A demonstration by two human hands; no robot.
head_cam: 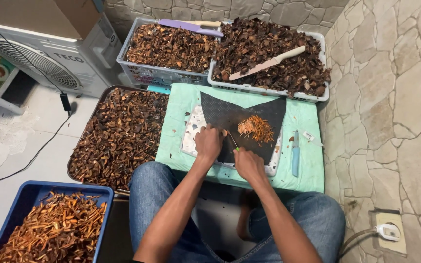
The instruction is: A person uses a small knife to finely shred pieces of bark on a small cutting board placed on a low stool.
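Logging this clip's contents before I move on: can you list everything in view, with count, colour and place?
Baskets: two, grey-white, top, full of brown dried pieces.
Metal tray: one, left of the mat, full of brown pieces.
Blue crate: one, bottom left, holds orange-brown strips.
Purple knife: one, on the left basket.
Beige knife: one, on the right basket.
Blue knife: one, on the cloth, right.
Green cloth: one, centre.
Dark mat: one, on the board.
Orange strips: one pile, on the mat.
Air-conditioner unit: one, white, top left.
Wall socket: one, white, bottom right.
Left hand: pressing a piece on the mat.
Right hand: holding a small green-handled blade.
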